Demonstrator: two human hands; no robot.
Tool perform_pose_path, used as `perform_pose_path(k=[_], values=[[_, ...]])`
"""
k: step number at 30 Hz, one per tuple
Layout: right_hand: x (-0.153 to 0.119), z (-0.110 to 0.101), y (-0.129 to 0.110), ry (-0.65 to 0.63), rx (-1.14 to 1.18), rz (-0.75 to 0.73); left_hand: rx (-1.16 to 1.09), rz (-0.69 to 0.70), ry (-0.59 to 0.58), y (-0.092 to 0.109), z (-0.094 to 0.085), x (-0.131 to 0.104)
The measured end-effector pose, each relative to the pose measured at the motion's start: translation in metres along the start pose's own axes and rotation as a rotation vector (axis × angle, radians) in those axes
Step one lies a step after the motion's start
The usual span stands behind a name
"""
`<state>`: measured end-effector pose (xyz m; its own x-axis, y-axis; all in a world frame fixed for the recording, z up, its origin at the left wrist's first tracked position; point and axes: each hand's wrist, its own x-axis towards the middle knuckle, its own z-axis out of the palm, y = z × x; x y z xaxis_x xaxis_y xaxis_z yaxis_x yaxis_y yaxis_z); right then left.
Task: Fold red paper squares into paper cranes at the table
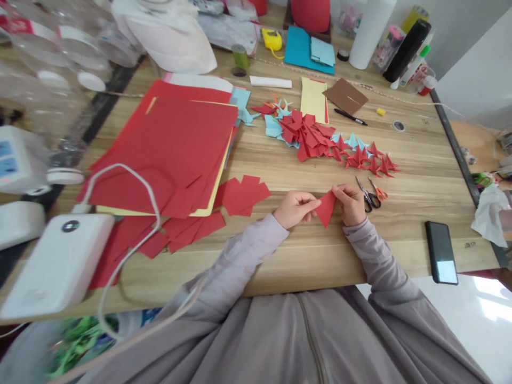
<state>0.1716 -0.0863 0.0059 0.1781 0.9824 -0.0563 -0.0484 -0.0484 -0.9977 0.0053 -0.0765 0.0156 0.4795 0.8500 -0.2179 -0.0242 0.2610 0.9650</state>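
Observation:
Between my two hands is a small piece of red paper (327,209), folded to a triangle with one point hanging down. My left hand (296,208) pinches its left corner between thumb and fingers. At the upper right corner my right hand (350,204) is closed on the same paper. Just right of that hand lie black-handled scissors (372,199) and orange-handled scissors (380,193). Beyond the hands is a heap of folded red paper pieces (306,136), with red paper cranes (360,157) and light blue ones (355,141) beside it. Loose red paper squares (245,196) lie to the left.
A stack of red paper sheets (180,144) covers the table's left part. A white power bank (56,266) with a cable (150,192) lies at the left edge, a phone (441,252) at the right. Brown paper (345,96), a pen (351,117) and a tape measure (272,40) are farther back.

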Motion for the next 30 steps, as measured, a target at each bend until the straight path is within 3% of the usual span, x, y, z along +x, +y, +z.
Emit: perform_pose_path(k=[5, 7, 12, 17, 22, 27, 30], values=[[-0.0032, 0.0046, -0.0049, -0.179, -0.029, 0.03, -0.027, 0.107, 0.175, -0.0043, 0.0012, 0.0032], [-0.005, 0.0067, -0.0063, -0.229, -0.059, 0.033, -0.032, 0.115, 0.193, -0.0051, 0.0013, 0.0039], [-0.0051, 0.0057, -0.0048, -0.15, -0.116, 0.006, 0.047, 0.098, 0.16, -0.0029, 0.0027, 0.0029], [-0.0015, 0.0026, -0.0054, -0.033, -0.145, -0.07, -0.057, 0.065, 0.176, -0.0023, 0.0049, 0.0029], [-0.0013, 0.0032, -0.0057, -0.128, -0.078, 0.003, -0.182, 0.08, 0.236, -0.0061, 0.0033, 0.0057], [-0.0027, 0.004, -0.0073, -0.084, -0.087, 0.026, -0.208, 0.085, 0.26, -0.0074, 0.0025, 0.0071], [-0.0024, 0.0041, -0.0069, -0.087, -0.069, 0.041, -0.158, 0.083, 0.218, -0.007, 0.0028, 0.0066]])
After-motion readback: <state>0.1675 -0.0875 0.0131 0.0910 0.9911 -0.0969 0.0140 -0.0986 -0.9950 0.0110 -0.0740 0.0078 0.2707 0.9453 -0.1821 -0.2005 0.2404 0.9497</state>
